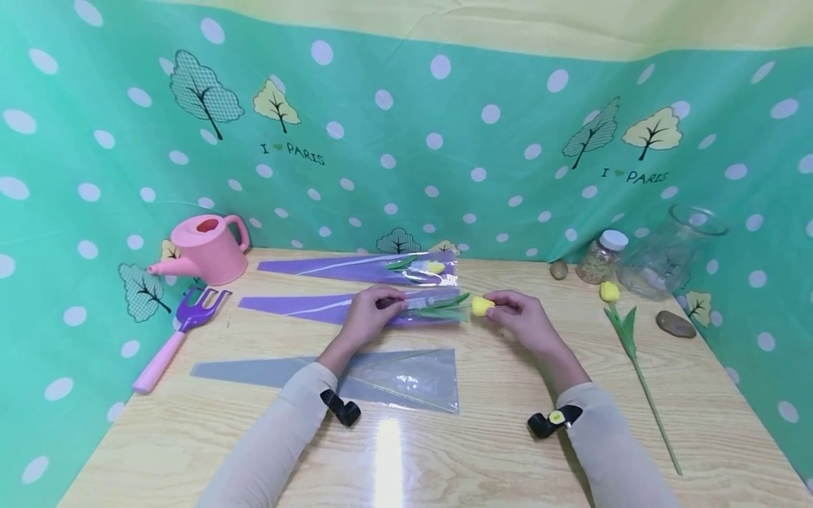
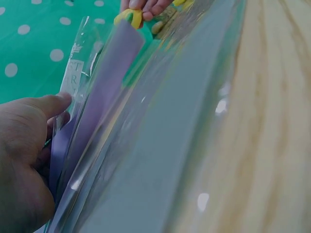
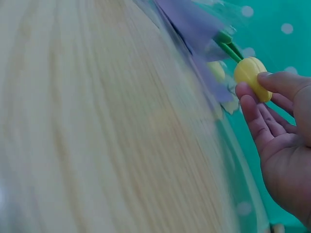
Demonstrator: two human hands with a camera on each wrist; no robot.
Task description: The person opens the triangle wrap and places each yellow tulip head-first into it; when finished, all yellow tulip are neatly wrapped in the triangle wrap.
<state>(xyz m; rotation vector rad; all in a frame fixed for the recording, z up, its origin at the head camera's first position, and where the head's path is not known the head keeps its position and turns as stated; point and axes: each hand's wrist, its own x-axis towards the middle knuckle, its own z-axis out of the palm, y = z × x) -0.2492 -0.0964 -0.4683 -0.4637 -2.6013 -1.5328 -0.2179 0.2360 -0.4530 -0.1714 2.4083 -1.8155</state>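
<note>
Pale long sleeves (image 1: 273,437) reach over the light wood-grain desk (image 1: 473,458), across whose nearer part lies a flat, tapered wrapper of grey clear plastic (image 1: 413,377). Beyond it the left hand (image 1: 370,315) grips a tapered purple-and-clear plastic wrapper (image 1: 292,307), and the right hand (image 1: 526,322) pinches the yellow head of a green-leaved tulip (image 1: 480,305), its stem running into that wrapper's wide mouth. Along the desk's far edge lies a second purple wrapper (image 1: 336,265) containing another yellow tulip (image 1: 435,267), with a pink watering can (image 1: 214,252) at the far left corner and a loose, long-stemmed yellow tulip (image 1: 629,342) near the right edge.
</note>
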